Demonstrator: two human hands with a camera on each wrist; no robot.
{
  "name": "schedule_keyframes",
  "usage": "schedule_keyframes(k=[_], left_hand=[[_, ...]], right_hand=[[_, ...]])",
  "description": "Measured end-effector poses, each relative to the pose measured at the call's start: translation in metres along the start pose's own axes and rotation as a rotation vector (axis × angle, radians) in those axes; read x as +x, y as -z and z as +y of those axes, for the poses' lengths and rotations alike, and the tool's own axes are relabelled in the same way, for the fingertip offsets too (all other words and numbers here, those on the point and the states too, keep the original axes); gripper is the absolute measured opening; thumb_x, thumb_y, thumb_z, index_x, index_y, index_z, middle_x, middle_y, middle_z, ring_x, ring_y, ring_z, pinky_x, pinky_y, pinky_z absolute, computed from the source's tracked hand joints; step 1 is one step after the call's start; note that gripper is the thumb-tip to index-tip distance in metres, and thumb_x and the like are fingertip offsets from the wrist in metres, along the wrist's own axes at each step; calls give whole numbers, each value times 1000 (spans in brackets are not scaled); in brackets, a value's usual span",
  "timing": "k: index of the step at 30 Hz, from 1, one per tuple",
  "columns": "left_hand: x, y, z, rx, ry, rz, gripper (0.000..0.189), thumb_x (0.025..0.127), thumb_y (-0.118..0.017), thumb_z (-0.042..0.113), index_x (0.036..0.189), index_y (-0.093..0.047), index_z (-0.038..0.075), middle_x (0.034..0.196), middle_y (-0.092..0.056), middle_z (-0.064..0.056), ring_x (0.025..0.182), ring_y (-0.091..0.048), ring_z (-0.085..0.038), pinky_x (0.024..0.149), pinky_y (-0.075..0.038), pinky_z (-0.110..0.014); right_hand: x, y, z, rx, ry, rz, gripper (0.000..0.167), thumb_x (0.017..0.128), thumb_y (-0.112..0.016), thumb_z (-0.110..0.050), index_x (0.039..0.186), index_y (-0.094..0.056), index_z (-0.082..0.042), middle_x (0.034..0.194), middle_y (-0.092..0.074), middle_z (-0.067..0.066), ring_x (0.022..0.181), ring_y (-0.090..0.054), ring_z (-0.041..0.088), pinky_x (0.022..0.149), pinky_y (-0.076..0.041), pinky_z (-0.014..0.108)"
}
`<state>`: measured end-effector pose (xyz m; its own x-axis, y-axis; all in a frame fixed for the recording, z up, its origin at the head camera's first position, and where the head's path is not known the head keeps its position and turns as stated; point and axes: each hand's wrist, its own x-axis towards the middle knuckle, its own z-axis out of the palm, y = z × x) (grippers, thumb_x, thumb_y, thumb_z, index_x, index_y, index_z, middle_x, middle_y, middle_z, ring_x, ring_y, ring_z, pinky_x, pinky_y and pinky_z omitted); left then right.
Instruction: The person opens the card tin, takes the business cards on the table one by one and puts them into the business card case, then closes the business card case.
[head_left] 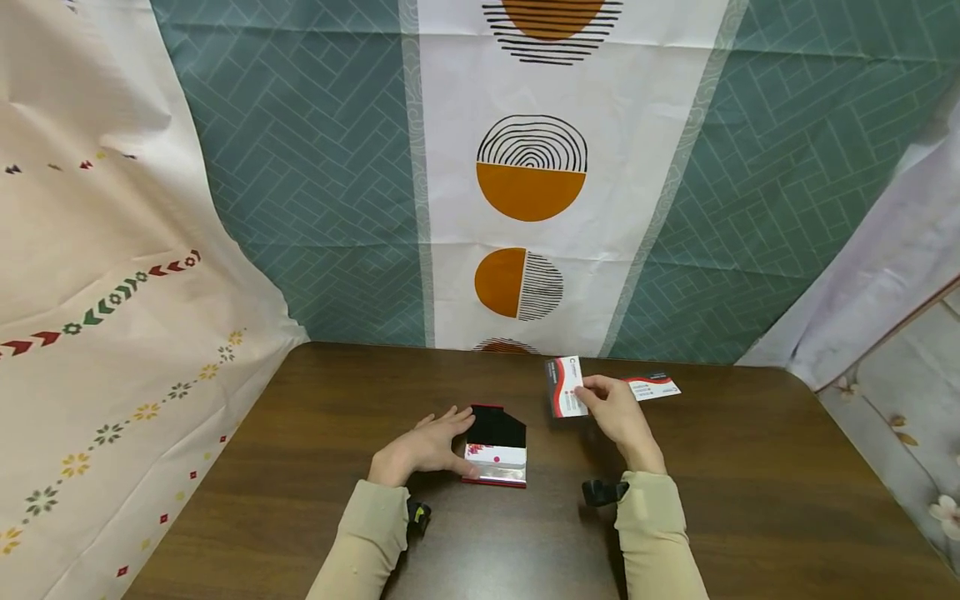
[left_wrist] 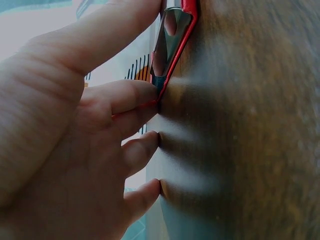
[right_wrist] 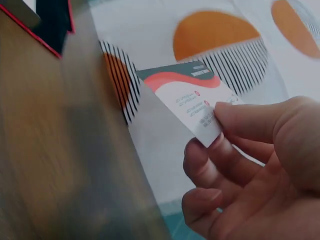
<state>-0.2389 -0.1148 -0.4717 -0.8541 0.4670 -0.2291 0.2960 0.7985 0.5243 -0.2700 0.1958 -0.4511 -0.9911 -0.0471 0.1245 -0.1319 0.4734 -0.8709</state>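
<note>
A business card [head_left: 567, 387] in white, red and dark grey is pinched by my right hand [head_left: 618, 417] between thumb and fingers. It is raised off the table, tilted, as the right wrist view shows the card [right_wrist: 187, 97] above the wood. On the table lies an unfolded card case [head_left: 497, 433] with red edges, a black inner flap and a shiny metallic part; a white strip with a pink pattern crosses its middle. My left hand [head_left: 427, 450] touches the case's left side, thumb at the near corner, fingers spread. Its other fingertips rest on the wood [left_wrist: 150, 145].
Another business card [head_left: 652, 386] lies at the table's back, just beyond my right hand. Behind the brown table [head_left: 337, 400] hangs a patterned curtain [head_left: 517, 167]. A cream cloth [head_left: 112, 333] hangs on the left, a pale floral one [head_left: 900, 400] on the right.
</note>
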Motion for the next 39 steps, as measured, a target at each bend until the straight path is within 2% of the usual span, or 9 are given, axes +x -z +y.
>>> schedule_keyframes(k=[4,7,12,18,29,39], left_hand=[[-1,1,0,13,2,-7,93,78,-80,47,151,-37,6,159,-26,-5,148,-15,-28,117,-8,-51],[-1,1,2,10,-3,-6,93,78,-80,46,150,-38,5,159,-27,-6,147,-16,-28,117,-9,-51],[-1,3,1,5,2,8,93,77,-80,46,151,-38,6,159,-28,-4,148,-15,-27,117,-10,-51],[1,2,1,12,3,4,94,77,-80,47,151,-38,7,158,-28,-5,148,-15,-28,117,-10,-51],[2,2,2,12,22,1,95,76,-80,50,151,-38,9,159,-28,-4,148,-15,-27,117,-11,-50],[1,1,2,6,11,16,95,76,-80,49,150,-38,6,158,-29,-5,147,-16,-28,117,-12,-51]], right_hand=[[-5,-16,-12,-51,102,-47,16,90,-68,-4,105,-70,2,81,-66,5,71,-56,16,61,-45,26],[-8,-25,-18,-84,145,-72,14,88,-70,-3,102,-71,-3,78,-66,2,71,-57,16,62,-45,27],[-11,-39,-23,-113,176,-99,9,89,-69,-2,96,-71,-7,79,-65,-1,72,-57,15,64,-47,29],[-14,-54,-24,-158,215,-106,13,89,-66,1,97,-73,-8,83,-66,-2,74,-57,13,70,-49,32],[-19,-76,-26,-315,305,-196,18,89,-64,3,101,-73,-8,96,-68,1,81,-58,15,74,-51,35],[-20,-89,-25,-344,339,-258,17,86,-66,2,99,-71,-7,98,-67,4,86,-59,18,79,-51,37]])
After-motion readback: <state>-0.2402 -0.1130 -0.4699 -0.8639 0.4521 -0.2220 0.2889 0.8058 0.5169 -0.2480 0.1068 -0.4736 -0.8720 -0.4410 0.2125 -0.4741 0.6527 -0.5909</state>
